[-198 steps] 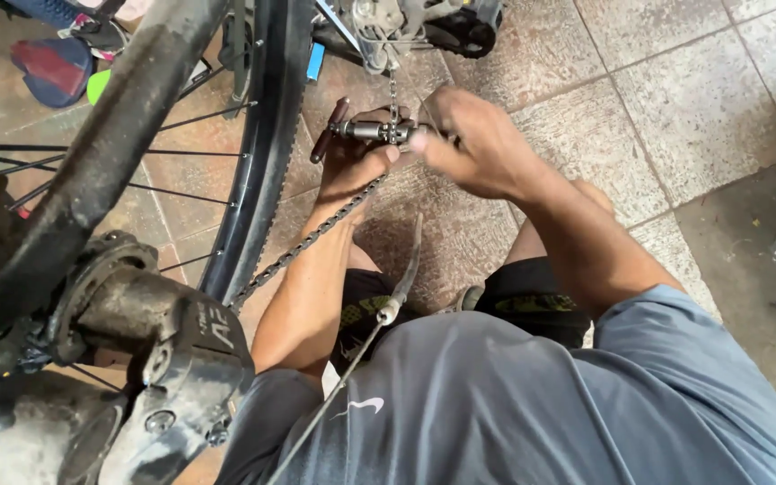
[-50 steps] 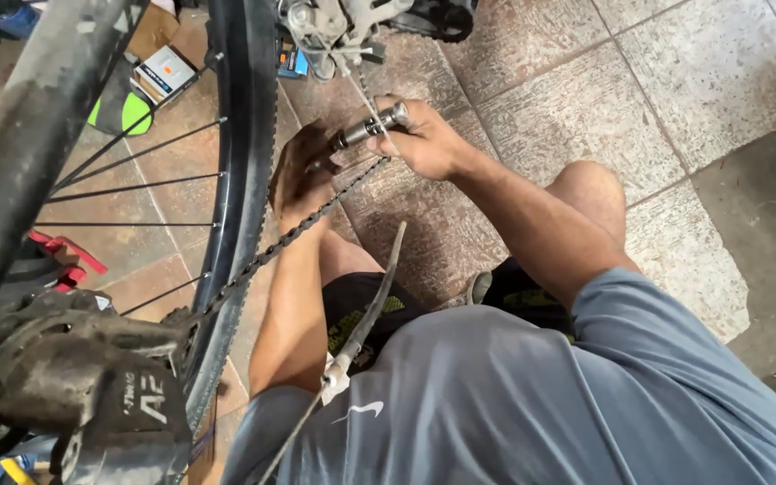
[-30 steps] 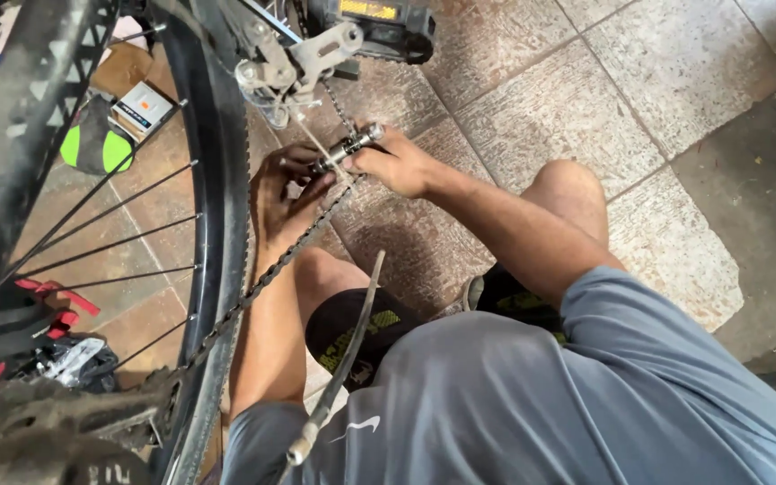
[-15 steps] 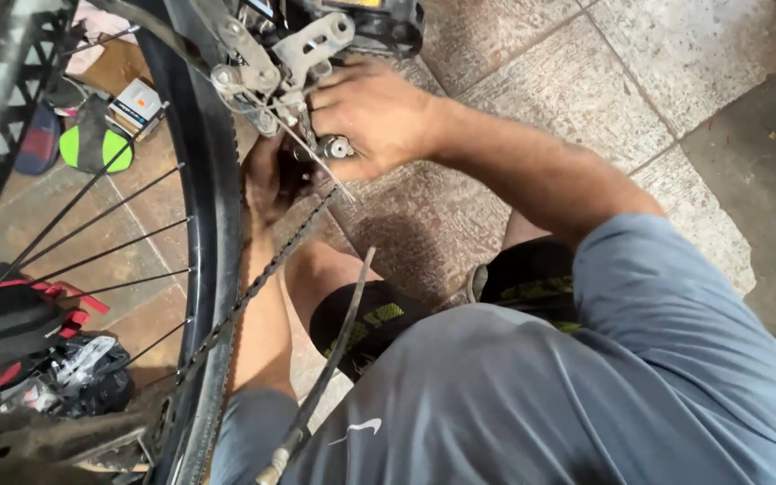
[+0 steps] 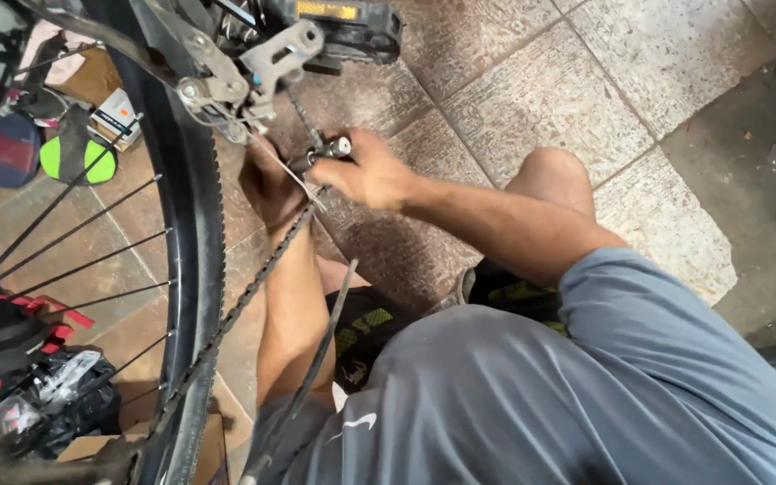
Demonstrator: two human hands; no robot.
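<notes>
My right hand (image 5: 372,175) grips a small metal chain tool (image 5: 325,151) just under the silver rear derailleur (image 5: 253,67) of an upturned bicycle. My left hand (image 5: 269,184) is closed around the dark bicycle chain (image 5: 235,310) right beside the tool. From my hands the chain runs down and to the left, alongside the black tyre (image 5: 192,242). Part of my left hand is hidden behind the chain and derailleur.
A black pedal (image 5: 352,27) hangs above my hands. Spokes (image 5: 74,233) fill the left. Beyond the wheel lie a small box (image 5: 117,112), a green round thing (image 5: 78,160) and a black bag (image 5: 47,404). A thin cable (image 5: 316,359) crosses my lap. Stone tiles (image 5: 532,81) spread to the right.
The view has shifted, so the derailleur and pedal now sit higher up. My right hand has come down off the derailleur and holds the tool at the chain.
</notes>
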